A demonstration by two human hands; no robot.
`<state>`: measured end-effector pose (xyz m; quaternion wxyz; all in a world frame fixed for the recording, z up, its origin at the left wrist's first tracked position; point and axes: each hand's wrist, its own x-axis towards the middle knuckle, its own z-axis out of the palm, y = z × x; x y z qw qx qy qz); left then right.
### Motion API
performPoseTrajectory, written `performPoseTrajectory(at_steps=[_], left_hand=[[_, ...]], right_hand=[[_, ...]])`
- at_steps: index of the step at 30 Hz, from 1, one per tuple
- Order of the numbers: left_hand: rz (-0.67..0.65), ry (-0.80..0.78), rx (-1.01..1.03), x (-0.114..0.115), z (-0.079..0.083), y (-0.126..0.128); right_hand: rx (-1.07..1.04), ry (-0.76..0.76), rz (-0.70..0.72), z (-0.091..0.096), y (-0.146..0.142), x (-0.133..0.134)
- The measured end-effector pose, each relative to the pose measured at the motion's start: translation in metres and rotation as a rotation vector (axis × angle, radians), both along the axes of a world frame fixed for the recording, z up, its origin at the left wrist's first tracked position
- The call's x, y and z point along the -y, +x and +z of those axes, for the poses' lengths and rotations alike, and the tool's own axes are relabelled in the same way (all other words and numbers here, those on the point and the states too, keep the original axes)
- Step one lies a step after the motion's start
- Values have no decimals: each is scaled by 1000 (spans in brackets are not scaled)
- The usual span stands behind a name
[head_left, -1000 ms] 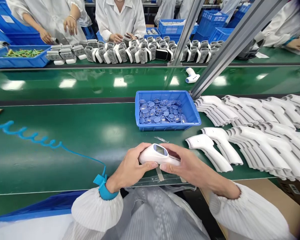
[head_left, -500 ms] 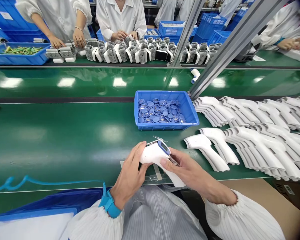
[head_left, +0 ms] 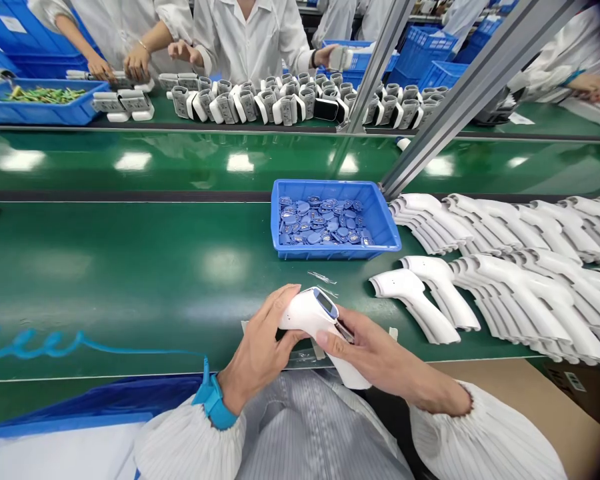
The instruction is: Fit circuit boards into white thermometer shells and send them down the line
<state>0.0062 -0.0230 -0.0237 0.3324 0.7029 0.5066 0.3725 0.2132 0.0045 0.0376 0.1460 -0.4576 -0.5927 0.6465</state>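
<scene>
Between my hands is a white infrared thermometer (head_left: 305, 312) with a blue-framed display (head_left: 325, 302) on its upper end. My left hand (head_left: 261, 347) is closed around its head from the left, thumb below and fingers on top. My right hand (head_left: 367, 343) grips the neck and handle, the thumb lying across the white shell. A narrow gap with a metallic-looking part shows along the side by my right fingers. Thin clear strips (head_left: 323, 277) lie on the green bench just beyond the thermometer. A blue wristband (head_left: 214, 400) with a coiled cord circles my left wrist.
A blue bin (head_left: 275, 230) of small blue parts stands ahead. White shell halves (head_left: 520, 293) lie in rows on the right. A metal post (head_left: 430, 100) slants up behind the bin. Across the green conveyor (head_left: 180, 163), co-workers (head_left: 260, 40) handle grey-and-white devices (head_left: 225, 107).
The thermometer has tilted slightly in my hands and its top gap has narrowed. The white piece on the conveyor has moved right, behind the post. A co-worker's hands have spread apart, one holding a device.
</scene>
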Motion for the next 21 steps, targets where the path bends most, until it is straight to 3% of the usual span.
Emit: performPoseTrajectory(at_steps=[5, 10, 13, 16, 18, 21], left_hand=[[-252, -412, -29, -12, 22, -7], [-3, -361, -151, -15, 29, 1], [36, -402, -35, -13, 25, 4], [-27, -608, 232, -11, 21, 2], [-9, -654, 291, -9, 20, 0], [97, -392, 139, -6, 18, -3]], right_hand=[[116, 277, 215, -7, 10, -3], [16, 327, 14, -9, 2, -7], [53, 364, -6, -4, -8, -10], [69, 276, 47, 4, -10, -10], [85, 142, 130, 8, -6, -8], [104, -2, 111, 11, 0, 0]])
